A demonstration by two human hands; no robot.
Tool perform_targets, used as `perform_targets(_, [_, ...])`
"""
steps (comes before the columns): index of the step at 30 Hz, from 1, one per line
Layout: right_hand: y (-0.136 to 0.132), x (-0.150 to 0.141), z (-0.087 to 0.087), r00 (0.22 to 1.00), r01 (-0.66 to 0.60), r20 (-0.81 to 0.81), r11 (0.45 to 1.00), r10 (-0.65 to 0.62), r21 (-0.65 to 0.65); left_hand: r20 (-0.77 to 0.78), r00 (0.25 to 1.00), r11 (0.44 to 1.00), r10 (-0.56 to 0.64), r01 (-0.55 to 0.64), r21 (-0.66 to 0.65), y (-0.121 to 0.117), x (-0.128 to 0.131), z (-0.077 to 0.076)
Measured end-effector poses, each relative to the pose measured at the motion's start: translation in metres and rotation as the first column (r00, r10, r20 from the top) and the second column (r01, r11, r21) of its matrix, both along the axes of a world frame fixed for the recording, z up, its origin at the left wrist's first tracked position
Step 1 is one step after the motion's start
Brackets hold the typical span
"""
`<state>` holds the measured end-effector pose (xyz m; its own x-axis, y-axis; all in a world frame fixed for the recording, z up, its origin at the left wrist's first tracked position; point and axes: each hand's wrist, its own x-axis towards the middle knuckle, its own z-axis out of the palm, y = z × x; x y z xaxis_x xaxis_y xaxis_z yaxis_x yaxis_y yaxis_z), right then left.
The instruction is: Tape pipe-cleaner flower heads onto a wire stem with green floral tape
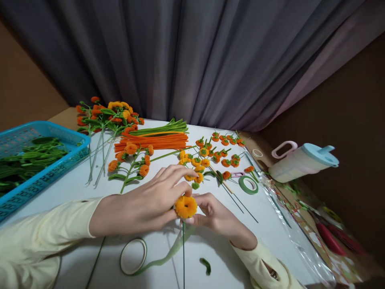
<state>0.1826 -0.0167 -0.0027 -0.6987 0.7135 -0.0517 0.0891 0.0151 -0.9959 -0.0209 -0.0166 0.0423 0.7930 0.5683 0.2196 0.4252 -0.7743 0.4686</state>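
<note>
A yellow-orange fuzzy chenille flower (185,207) is between my hands, its round face toward me. My left hand (141,206) is closed around its left side and back, thumb below the bloom. My right hand (215,214) pinches just under the bloom, with its thumb beside the stem. From there a thin green wire stem (183,257) runs down toward me. A strip of green floral tape (173,252) trails from the pinch to a nearly used-up tape roll (134,257) on the table. The exact contact of the fingertips is partly hidden.
A blue basket (45,124) with green leaves stands left. Behind lie finished flower stems (105,114), orange pipe cleaners (152,141) and several small flower heads (225,139). Right are a green tape roll (248,185), a tumbler (303,162) and red-handled pliers (331,237).
</note>
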Motion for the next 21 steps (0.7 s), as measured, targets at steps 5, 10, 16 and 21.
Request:
perform_targets(5, [-0.001, 0.000, 0.000, 0.999, 0.000, 0.048, 0.999, -0.002, 0.040, -0.063, 0.997, 0.996, 0.035, -0.039, -0.076, -0.005, -0.001, 0.003])
perform_targets(10, [-0.004, -0.002, 0.000, 1.000, 0.015, 0.022, 0.998, -0.016, 0.055, -0.156, 0.988, 0.920, -0.016, -0.047, -0.390, 0.008, -0.002, 0.003])
perform_targets(16, [-0.003, -0.004, 0.002, 0.999, -0.009, 0.045, 0.998, 0.006, 0.060, -0.073, 0.994, 0.924, -0.083, 0.049, -0.379, 0.027, -0.001, -0.003])
perform_targets(21, [-0.002, -0.004, -0.002, 1.000, -0.009, -0.023, 1.000, 0.009, 0.014, -0.028, 0.990, 0.879, -0.136, 0.108, -0.464, 0.034, 0.001, 0.000])
